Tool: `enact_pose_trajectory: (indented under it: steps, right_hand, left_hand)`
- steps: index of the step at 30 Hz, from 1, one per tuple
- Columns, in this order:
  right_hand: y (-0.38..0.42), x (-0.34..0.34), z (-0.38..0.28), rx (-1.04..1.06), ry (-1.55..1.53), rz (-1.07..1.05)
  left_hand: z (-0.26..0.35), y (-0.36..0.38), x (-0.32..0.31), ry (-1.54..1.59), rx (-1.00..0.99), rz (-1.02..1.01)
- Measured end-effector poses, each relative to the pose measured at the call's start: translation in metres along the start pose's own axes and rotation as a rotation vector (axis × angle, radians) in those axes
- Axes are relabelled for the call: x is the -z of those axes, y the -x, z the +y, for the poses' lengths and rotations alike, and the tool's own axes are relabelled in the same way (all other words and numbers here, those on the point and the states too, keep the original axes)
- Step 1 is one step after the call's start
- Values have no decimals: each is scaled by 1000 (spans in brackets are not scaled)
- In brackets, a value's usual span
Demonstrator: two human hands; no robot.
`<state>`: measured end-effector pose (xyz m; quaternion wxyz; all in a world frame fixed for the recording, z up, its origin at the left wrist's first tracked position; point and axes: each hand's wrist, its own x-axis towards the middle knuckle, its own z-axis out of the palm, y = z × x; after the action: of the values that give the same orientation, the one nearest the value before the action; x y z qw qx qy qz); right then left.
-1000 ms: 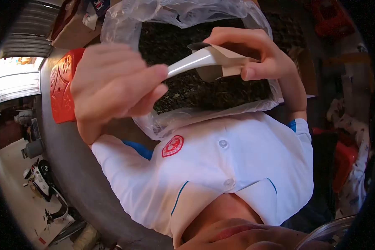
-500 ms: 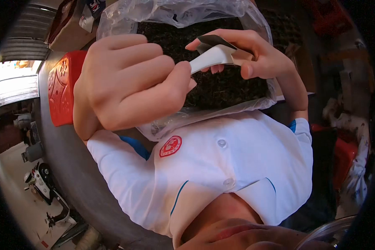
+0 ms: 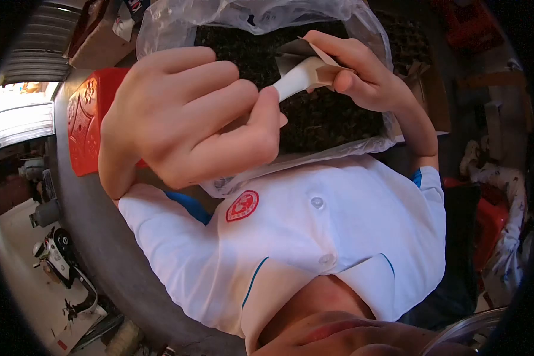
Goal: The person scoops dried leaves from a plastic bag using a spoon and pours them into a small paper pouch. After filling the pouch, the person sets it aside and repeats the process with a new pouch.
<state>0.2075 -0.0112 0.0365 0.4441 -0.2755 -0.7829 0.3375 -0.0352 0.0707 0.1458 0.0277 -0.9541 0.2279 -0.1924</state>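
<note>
My left hand (image 3: 190, 118) is closed, its thumb and forefinger pinching the narrow end of a white scoop (image 3: 298, 77). The scoop's wide end sits at the mouth of a small paper pouch (image 3: 326, 75), so what it carries cannot be seen. My right hand (image 3: 365, 74) grips that pouch between thumb and fingers, with its sides spread apart. Beneath both hands lie dark dried leaves (image 3: 332, 124), which look like loose tea, inside a clear plastic liner (image 3: 160, 29).
To the left stands a red moulded plastic stool (image 3: 89, 121). A cardboard box (image 3: 104, 41) is at the upper left, and a scooter (image 3: 71, 273) is parked lower left. Red crates (image 3: 466, 26) are at the upper right. A dark tray-like surface (image 3: 403, 41) lies beyond the liner.
My left hand and the scoop have shifted slightly right. The pouch in my right hand has tilted and moved up a little, showing more of its pale side.
</note>
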Motion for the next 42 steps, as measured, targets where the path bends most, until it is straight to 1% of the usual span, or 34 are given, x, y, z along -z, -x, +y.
enact_pose_trajectory:
  steps: [5,6,9,12,13,15,16,18,19,20,21,23,24,26,28,29,30,33,34,37,38,40,42]
  right_hand:
    - [3,3,-5,-28,36,-4]
    - [4,3,-6,-32,39,3]
    - [6,3,-8,-46,71,24]
    - [6,5,-13,-70,120,26]
    - [5,6,-14,-79,138,21]
    - [4,3,-6,9,202,81]
    - [3,0,1,59,258,118]
    - [6,0,2,33,258,133]
    - [12,3,-3,-42,203,108]
    - [15,5,-6,-117,147,83]
    - [14,5,-5,-52,199,133]
    - [13,2,-5,82,299,235]
    - [17,0,-12,21,152,270]
    - [19,-9,-21,-79,299,409]
    - [22,-9,-20,-92,350,454]
    - [28,-3,-16,-55,327,431]
    - [34,4,-12,-20,303,409]
    - [31,-8,-24,-75,252,481]
    - [33,-4,-12,17,197,466]
    - [43,-2,-2,35,185,475]
    - [45,1,-10,-28,284,435]
    - [46,4,-14,-126,331,382]
    - [43,9,-6,-22,352,342]
  left_hand:
    - [28,5,17,-208,42,25]
    - [39,5,20,-257,94,0]
    - [58,22,18,-450,100,131]
    - [67,41,15,-577,142,245]
    - [66,46,16,-563,173,241]
    - [63,55,18,-537,233,233]
    - [56,59,16,-489,217,281]
    - [51,59,10,-386,314,290]
    - [49,59,5,-336,364,295]
    - [39,56,-7,-284,434,238]
    - [28,52,-22,-233,504,180]
    - [19,47,-42,-319,525,-13]
    - [14,45,-51,-275,591,-71]
    - [2,45,-66,-182,724,-188]
    - [-17,48,-79,-69,832,-197]
    - [-27,49,-84,-11,884,-201]
    - [-38,49,-84,48,799,-77]
    - [-44,38,-82,446,1111,-184]
    - [-41,35,-84,520,1126,-157]
    - [-28,19,-90,663,1112,-110]
    - [-26,12,-88,700,1161,-128]
    - [-23,13,-92,768,1228,-76]
    - [-20,11,-90,868,1301,-49]
